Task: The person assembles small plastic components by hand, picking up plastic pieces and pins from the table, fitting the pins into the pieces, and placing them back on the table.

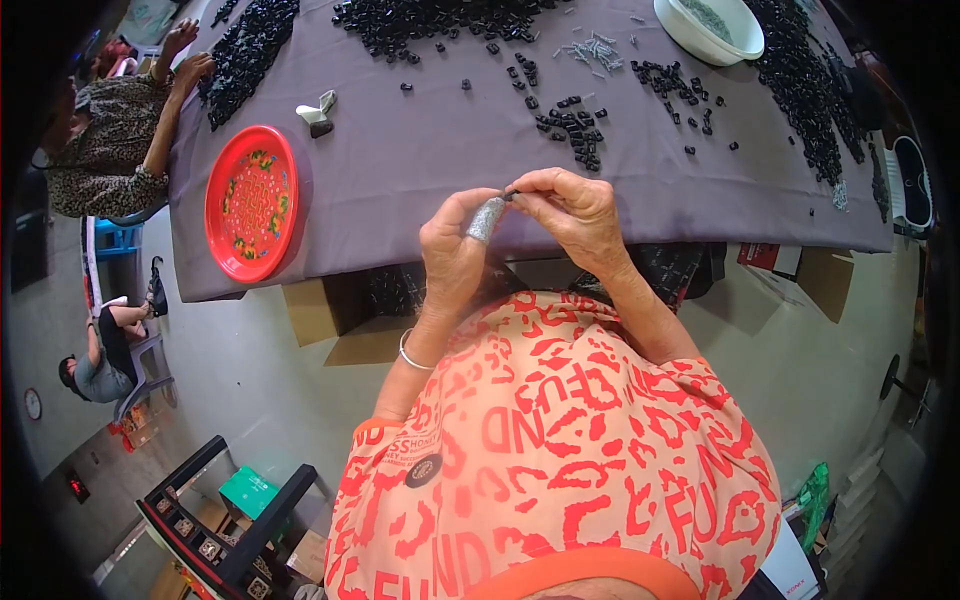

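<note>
My left hand (453, 248) and my right hand (578, 222) meet above the near edge of the table. Between their fingertips is a small black piece (509, 196), pinched from both sides; its exact kind is too small to make out. Silvery wrapping (485, 220) covers a finger of my left hand, and a bracelet circles that wrist. Just beyond my hands lies a loose cluster of small black parts (575, 125). Farther off, short thin silvery pins (598, 52) are scattered on the grey tablecloth (400, 150).
A red floral tray (215, 205) stands at the left edge, near a small white-and-black object (318, 118). At the back right is a white bowl (742, 52) of pins. Black parts (800, 90) heap along the far and right sides. Another person's arms (168, 120) reach in at left.
</note>
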Action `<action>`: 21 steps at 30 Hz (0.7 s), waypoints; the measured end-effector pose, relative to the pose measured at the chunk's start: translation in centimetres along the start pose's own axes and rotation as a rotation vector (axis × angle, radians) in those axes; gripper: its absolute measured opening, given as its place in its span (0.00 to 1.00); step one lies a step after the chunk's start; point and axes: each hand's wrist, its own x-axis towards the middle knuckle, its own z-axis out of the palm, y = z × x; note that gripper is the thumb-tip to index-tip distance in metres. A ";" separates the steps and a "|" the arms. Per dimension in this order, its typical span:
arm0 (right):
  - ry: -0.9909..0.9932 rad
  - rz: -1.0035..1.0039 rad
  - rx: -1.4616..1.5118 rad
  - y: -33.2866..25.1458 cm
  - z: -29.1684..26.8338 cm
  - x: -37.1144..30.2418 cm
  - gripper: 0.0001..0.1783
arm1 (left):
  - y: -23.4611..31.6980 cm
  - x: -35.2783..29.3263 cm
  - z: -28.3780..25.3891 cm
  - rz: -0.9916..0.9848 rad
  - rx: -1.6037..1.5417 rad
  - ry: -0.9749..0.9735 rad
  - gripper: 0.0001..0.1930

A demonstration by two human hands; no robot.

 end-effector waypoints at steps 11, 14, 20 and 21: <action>0.007 0.010 0.027 0.2 0.2 -0.2 0.06 | -0.3 -0.2 -0.1 0.016 -0.003 0.003 0.07; 0.006 -0.009 -0.009 0.1 0.3 -0.1 0.06 | -0.7 0.0 -0.3 0.066 0.079 0.003 0.09; 0.003 -0.028 -0.071 -0.3 0.3 0.0 0.06 | -0.6 0.2 -0.6 0.075 0.120 -0.003 0.08; 0.002 -0.026 -0.071 0.0 0.4 -0.1 0.06 | -0.6 0.2 -0.6 0.068 0.111 -0.001 0.08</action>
